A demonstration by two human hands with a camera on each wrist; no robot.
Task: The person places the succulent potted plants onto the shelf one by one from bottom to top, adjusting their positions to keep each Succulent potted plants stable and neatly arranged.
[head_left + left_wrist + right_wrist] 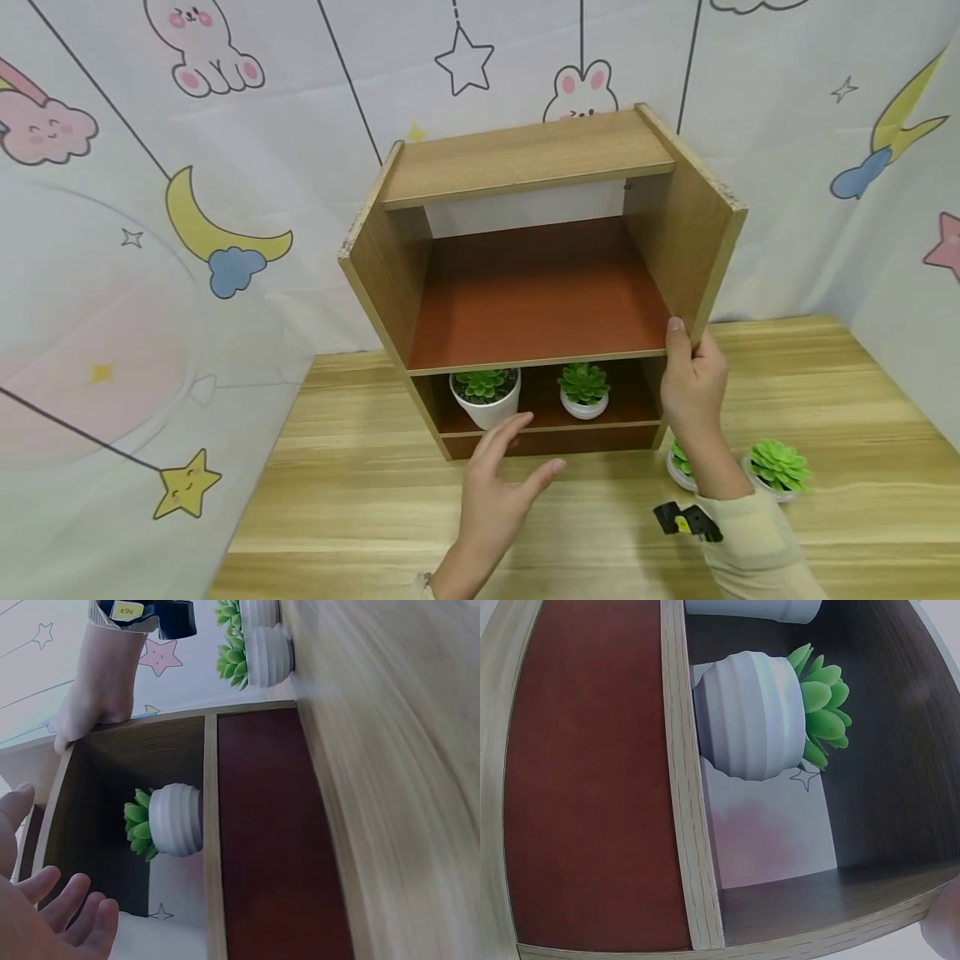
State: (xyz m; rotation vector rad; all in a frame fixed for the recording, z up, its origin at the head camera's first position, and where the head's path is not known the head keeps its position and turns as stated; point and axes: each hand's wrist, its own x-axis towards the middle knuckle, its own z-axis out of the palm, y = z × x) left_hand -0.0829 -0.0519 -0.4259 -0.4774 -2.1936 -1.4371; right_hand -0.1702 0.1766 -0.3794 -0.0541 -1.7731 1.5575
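Note:
A small wooden shelf (540,292) with a red-brown middle board stands on the table in the head view. Its lower compartment holds a larger white potted succulent (491,410) on the left and a small succulent in a ribbed white pot (585,406) (176,820) (754,716) to the right. My right hand (693,383) (97,697) grips the shelf's right side panel, thumb on the front edge. In front of the lower compartment, my left hand (495,500) (56,922) is held with fingers and thumb spread, nothing between them.
Two more small potted succulents stand on the table by my right forearm, one (778,468) in the open and another (681,467) partly behind the wrist. A printed cloth wall (300,125) runs behind the shelf. A black strap device (686,522) sits at my right cuff.

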